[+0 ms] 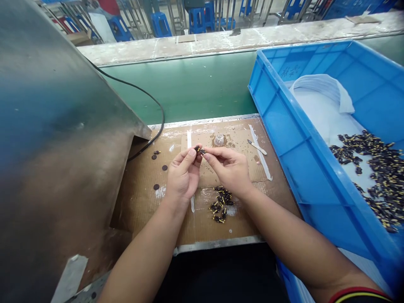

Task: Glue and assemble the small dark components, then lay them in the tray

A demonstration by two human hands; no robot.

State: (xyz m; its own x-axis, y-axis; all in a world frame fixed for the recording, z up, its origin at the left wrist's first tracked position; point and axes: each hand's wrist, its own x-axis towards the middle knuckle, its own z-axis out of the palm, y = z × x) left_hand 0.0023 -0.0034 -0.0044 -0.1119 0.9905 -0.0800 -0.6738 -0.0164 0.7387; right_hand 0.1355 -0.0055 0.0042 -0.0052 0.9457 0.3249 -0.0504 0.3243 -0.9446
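Above the brown, cardboard-covered tabletop [139, 202], the left hand [183, 176] and the right hand [232, 170] pinch between them one small, elongated, plastic-looking black-and-yellow piece [200, 150]. It seems light and rather stiff, perhaps slippery; its opposite ends look best for holding.

The single view looks from the person's head, forward and down, with the left hand [183, 174] and right hand [232, 169] near, mid-view over the tabletop [140, 206], and blue stools [160, 24] distant along the top edge.
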